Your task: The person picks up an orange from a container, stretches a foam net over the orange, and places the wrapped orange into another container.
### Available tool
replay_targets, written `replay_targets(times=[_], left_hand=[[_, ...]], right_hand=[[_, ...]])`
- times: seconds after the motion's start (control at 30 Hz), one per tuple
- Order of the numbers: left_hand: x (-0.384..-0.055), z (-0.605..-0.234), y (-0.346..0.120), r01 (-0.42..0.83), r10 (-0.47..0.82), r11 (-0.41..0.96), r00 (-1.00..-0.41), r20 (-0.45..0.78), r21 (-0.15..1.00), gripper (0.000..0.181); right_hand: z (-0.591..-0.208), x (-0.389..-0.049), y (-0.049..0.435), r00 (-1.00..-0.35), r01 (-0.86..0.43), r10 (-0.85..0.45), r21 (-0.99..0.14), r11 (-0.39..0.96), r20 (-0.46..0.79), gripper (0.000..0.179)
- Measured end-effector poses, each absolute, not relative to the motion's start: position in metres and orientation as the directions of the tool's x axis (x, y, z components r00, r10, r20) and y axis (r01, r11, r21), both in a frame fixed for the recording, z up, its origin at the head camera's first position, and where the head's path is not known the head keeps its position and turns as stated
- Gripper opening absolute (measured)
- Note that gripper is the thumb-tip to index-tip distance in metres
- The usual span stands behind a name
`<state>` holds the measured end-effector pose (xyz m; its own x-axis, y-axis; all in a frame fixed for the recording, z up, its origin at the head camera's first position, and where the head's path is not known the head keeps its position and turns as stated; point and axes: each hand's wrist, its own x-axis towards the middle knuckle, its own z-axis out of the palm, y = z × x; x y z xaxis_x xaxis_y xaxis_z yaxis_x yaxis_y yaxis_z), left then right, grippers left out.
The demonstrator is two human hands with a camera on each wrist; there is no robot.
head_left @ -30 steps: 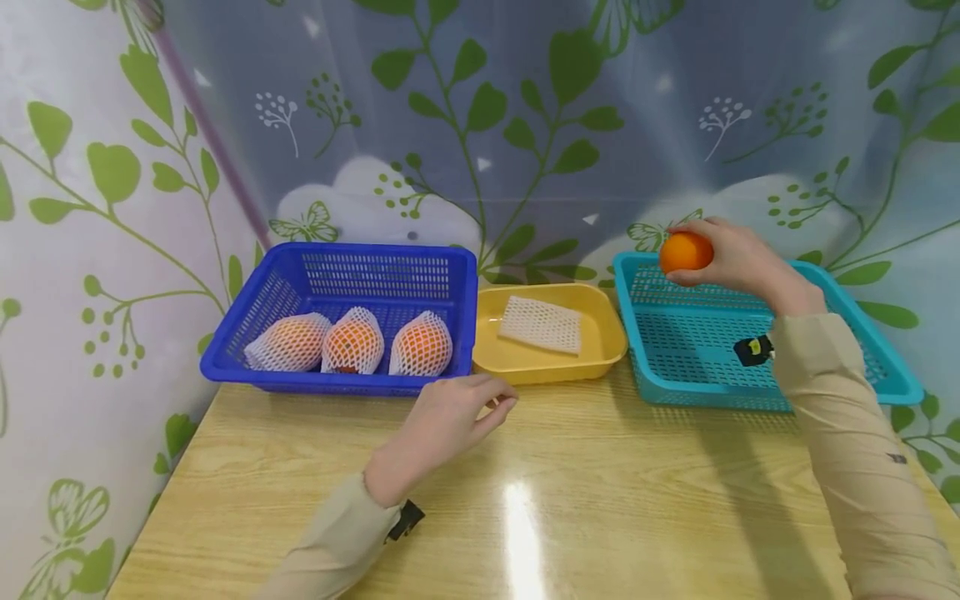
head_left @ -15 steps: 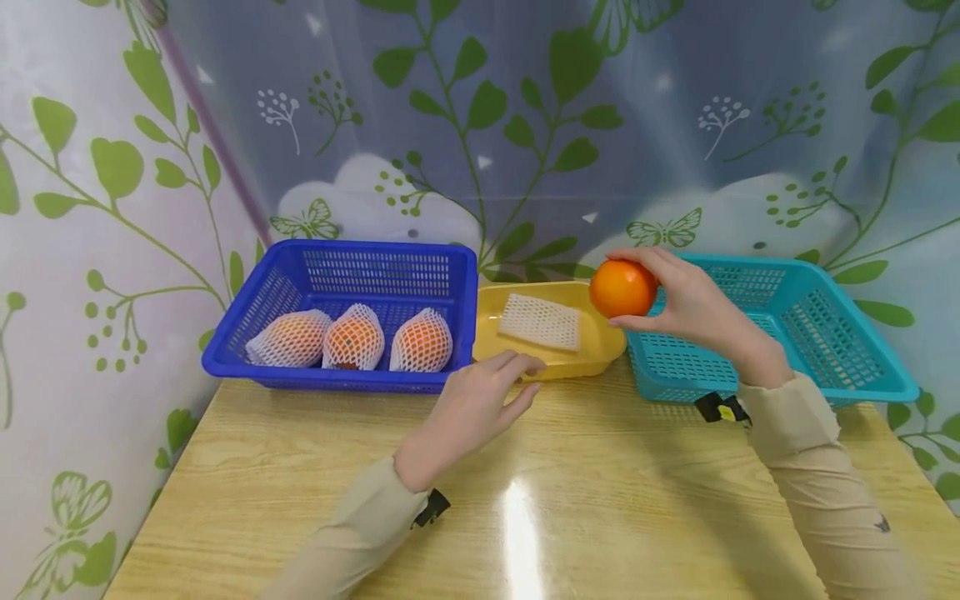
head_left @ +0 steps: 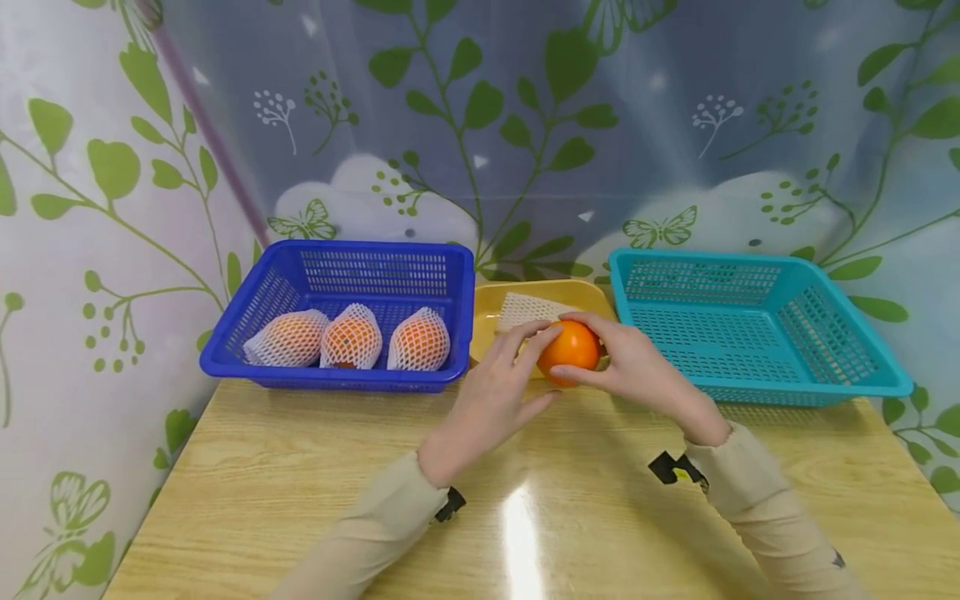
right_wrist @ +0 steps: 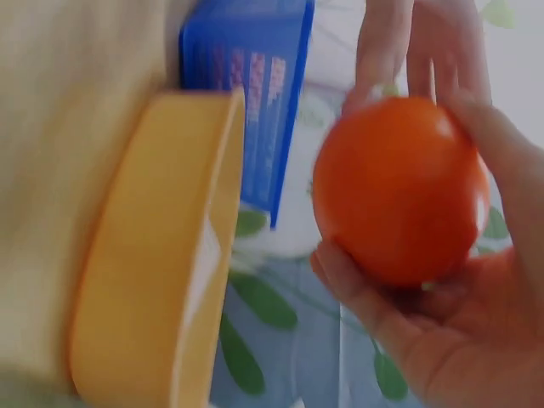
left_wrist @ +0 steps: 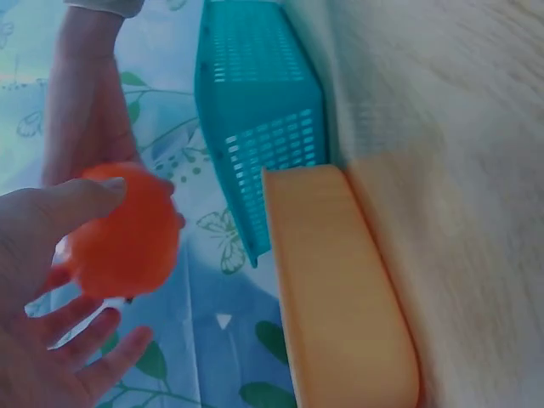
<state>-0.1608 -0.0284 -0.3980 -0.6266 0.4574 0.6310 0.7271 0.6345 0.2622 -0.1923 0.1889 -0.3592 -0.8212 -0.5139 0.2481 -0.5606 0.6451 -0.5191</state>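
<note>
My right hand [head_left: 637,362] holds a smooth, round orange fruit [head_left: 573,350] between thumb and fingers, above the front edge of the yellow tray [head_left: 487,354]. In the right wrist view the same fruit [right_wrist: 399,191] looks glossy and reddish orange. At its left side is my left hand [head_left: 498,379], whose fingertips overlap the fruit in the head view. The left wrist view shows that hand's fingers [left_wrist: 110,357] spread and its thumb in front of the fruit; I cannot tell whether they touch it. A white foam net [head_left: 528,310] lies in the tray, partly hidden by the hands.
Left of the tray, a blue basket [head_left: 225,358] holds three fruits in white foam nets [head_left: 351,337]. A turquoise basket [head_left: 750,333] stands at the right. All three containers sit along the back of the wooden table [head_left: 300,458], before a leaf-patterned curtain [head_left: 525,192].
The right hand has carried the fruit left and down from above the turquoise basket to the yellow tray's front. The left hand has moved right to meet it.
</note>
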Motion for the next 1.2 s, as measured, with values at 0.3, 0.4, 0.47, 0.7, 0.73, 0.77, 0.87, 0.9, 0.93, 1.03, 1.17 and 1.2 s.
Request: replay_targets(times=[0.3,0.4,0.47,0.7,0.73,0.77,0.87,0.9,0.93,1.03,1.17,1.2], left_hand=[[-0.166,-0.404,-0.019,0.717,0.436,0.664,-0.604,0.668,0.215,0.092],[-0.167,-0.402,-0.021,0.722,0.413,0.653,-0.594,0.691,0.23,0.09],[-0.167,-0.401,-0.023,0.725,0.395,0.633,-0.604,0.692,0.271,0.091],[-0.165,-0.394,-0.033,0.709,0.339,0.506,-0.688,0.642,0.492,0.091],[-0.164,-0.394,-0.035,0.694,0.324,0.483,-0.709,0.627,0.534,0.091],[-0.163,-0.393,-0.036,0.676,0.309,0.462,-0.729,0.61,0.574,0.09],[-0.16,-0.392,-0.042,0.617,0.286,0.404,-0.786,0.548,0.675,0.088],[-0.159,-0.393,-0.044,0.6,0.29,0.393,-0.8,0.526,0.696,0.088],[-0.159,-0.393,-0.045,0.591,0.299,0.385,-0.807,0.509,0.709,0.087],[-0.158,-0.395,-0.051,0.561,0.337,0.368,-0.824,0.456,0.742,0.085],[-0.156,-0.402,-0.056,0.513,0.417,0.369,-0.837,0.355,0.775,0.083],[-0.155,-0.405,-0.057,0.504,0.44,0.386,-0.837,0.327,0.773,0.083]], right_hand=[[-0.363,-0.176,0.164,-0.92,-0.385,-0.332,-0.629,0.675,0.207,0.06],[-0.362,-0.172,0.162,-0.913,-0.402,-0.345,-0.631,0.663,0.22,0.058],[-0.361,-0.17,0.163,-0.904,-0.421,-0.361,-0.633,0.65,0.23,0.058],[-0.362,-0.164,0.166,-0.859,-0.494,-0.431,-0.669,0.556,0.276,0.067],[-0.363,-0.162,0.166,-0.85,-0.507,-0.443,-0.669,0.543,0.285,0.07],[-0.363,-0.161,0.167,-0.841,-0.52,-0.454,-0.669,0.532,0.293,0.073],[-0.367,-0.159,0.17,-0.809,-0.564,-0.494,-0.656,0.502,0.317,0.082],[-0.369,-0.158,0.172,-0.795,-0.581,-0.512,-0.648,0.492,0.325,0.085],[-0.371,-0.158,0.174,-0.78,-0.599,-0.53,-0.644,0.476,0.333,0.089],[-0.378,-0.157,0.177,-0.735,-0.647,-0.573,-0.629,0.432,0.363,0.1],[-0.392,-0.154,0.179,-0.705,-0.684,-0.593,-0.593,0.425,0.389,0.1],[-0.395,-0.153,0.178,-0.706,-0.685,-0.594,-0.586,0.434,0.386,0.098]])
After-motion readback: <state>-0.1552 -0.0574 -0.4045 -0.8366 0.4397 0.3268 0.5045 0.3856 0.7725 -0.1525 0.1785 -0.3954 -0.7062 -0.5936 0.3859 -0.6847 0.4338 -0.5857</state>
